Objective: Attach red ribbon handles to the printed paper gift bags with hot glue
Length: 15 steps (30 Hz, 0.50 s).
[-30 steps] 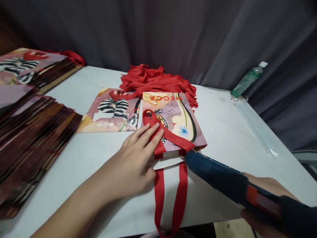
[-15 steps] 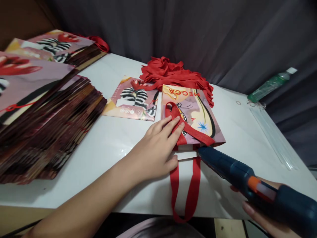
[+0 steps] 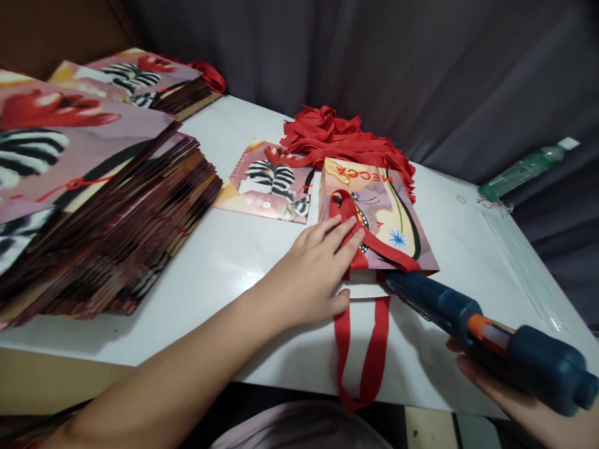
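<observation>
My left hand [image 3: 318, 268] lies flat, fingers stretched over a printed paper gift bag [image 3: 405, 215] marked MECCA, pressing a red ribbon handle [image 3: 393, 252] against its front. The thumb rests beside the white inner flap [image 3: 367, 290] at the bag's mouth, which faces me. From that mouth a second red ribbon loop [image 3: 344, 349] hangs over the table edge. A dark blue glue gun [image 3: 440, 302] with an orange part is gripped by my right hand [image 3: 510, 393], partly hidden behind it. Its nozzle reaches the mouth between front panel and flap; the tip is hidden.
Tall stacks of flat printed bags [image 3: 154, 231] stand at the left. A single flat bag [image 3: 276, 181] lies beside the working one, with a heap of red ribbons [image 3: 346, 137] behind. At right are a green bottle [image 3: 524, 171] and clear glue sticks [image 3: 524, 268].
The whole view has shifted, so things on the table appear farther right. Relative to the bag, the glue gun has moved slightly left and inward. My left hand keeps its place on the bag.
</observation>
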Tool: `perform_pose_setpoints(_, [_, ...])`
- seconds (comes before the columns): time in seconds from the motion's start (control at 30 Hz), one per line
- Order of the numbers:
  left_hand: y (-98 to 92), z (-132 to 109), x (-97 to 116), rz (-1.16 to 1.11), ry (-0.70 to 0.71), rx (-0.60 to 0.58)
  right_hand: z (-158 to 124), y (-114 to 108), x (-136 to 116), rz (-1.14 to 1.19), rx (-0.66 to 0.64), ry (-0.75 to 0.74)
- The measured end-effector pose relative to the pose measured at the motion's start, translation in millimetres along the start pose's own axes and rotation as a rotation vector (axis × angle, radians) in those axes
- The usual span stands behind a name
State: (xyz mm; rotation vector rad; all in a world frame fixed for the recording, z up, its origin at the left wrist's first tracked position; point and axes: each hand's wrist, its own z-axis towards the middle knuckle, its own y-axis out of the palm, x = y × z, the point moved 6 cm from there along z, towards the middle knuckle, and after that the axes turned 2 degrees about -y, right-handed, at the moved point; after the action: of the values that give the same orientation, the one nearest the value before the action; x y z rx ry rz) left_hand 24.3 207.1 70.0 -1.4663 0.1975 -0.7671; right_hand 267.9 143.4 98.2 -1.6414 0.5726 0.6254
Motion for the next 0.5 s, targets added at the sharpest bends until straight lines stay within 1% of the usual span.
perform_pose_setpoints(0.07, [0.2,-1,0,-0.002,0.006,0.010,4,0,4,0.063,-0.020,0.031])
perform_pose_setpoints(0.17, [1.5,-1,0,-0.004,0.012,0.011,8,-1,7,0.155,0.001,0.065])
perform_pose_setpoints(0.5, [2.7,0,-1,-0.005,0.017,0.027,6,-13,7,0.271,-0.005,0.114])
